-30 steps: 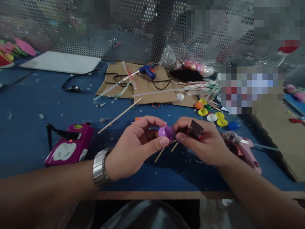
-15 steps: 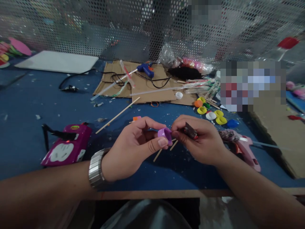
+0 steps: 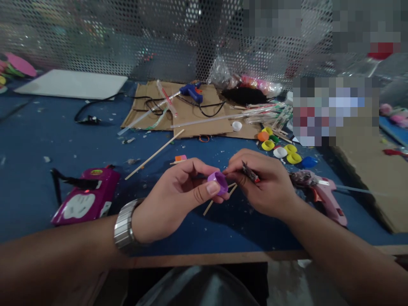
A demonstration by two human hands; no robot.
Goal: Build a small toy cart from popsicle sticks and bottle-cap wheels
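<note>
My left hand (image 3: 174, 197), with a metal watch on its wrist, pinches a purple bottle cap (image 3: 218, 182) between thumb and forefinger above the blue table (image 3: 47, 140). My right hand (image 3: 264, 185) is closed on a small dark piece with a red edge (image 3: 250, 173), and its fingertips touch the cap's right side. Two thin wooden sticks (image 3: 219, 198) lie on the table right under both hands.
A pink glue gun (image 3: 321, 196) lies right of my right hand, a magenta device (image 3: 84, 202) to the left. Several coloured caps (image 3: 280, 148), a long wooden skewer (image 3: 154, 154), cardboard (image 3: 191, 112) with a blue glue gun (image 3: 190, 91) and straws lie farther back. A perforated metal screen stands behind.
The dark piece in my right hand has turned from broadside to edge-on and sits deeper in the fingers. Both hands stay together at the purple cap.
</note>
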